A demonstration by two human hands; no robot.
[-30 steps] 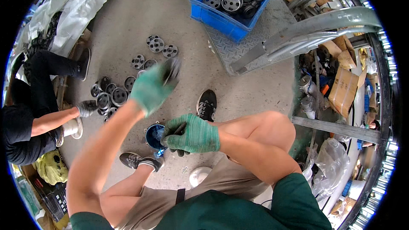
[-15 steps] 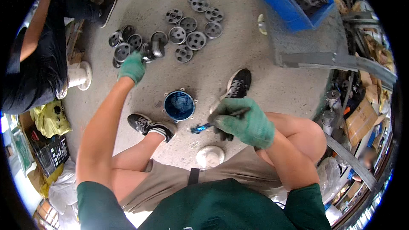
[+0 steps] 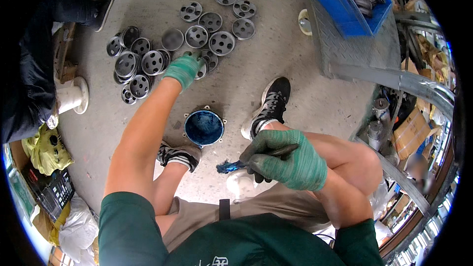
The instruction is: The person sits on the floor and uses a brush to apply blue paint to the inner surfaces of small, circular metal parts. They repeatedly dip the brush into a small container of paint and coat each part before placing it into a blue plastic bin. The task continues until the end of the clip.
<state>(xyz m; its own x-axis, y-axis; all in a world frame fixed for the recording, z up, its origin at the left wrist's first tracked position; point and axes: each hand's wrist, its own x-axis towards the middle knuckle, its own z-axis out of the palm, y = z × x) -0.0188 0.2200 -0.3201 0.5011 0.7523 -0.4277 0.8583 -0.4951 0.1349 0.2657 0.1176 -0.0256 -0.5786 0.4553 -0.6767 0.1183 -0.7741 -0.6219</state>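
Nearest you, on the right-hand and near side of the blue pot (image 3: 205,143), your right hand (image 3: 288,160) is curled firmly around the dark handle of a paintbrush (image 3: 229,167). Its blue-coated bristles point left, clear of the pot and just nearer to you than its rim. The pot stands on the floor between your shoes, its inside smeared with dark blue.

Just beyond the pot, slightly to its left, your left hand (image 3: 183,70) reaches down with its fingers bent at a metal pulley wheel (image 3: 201,72) partly hidden by the glove. You have at least reached it, but I cannot tell whether your fingers have closed on it.

The step in hand looks like picking up that wheel while the brush waits, loaded. The next move calls for a sure hold on the rim and a lift that leaves the neighbouring wheels undisturbed, with the wet bristles kept off your clothes.

Farther beyond the pot lie more pierced wheels (image 3: 221,43), with a stacked cluster (image 3: 140,64) to its left. Farthest, beyond the pot and well to its right, a blue crate (image 3: 329,9) holds others.
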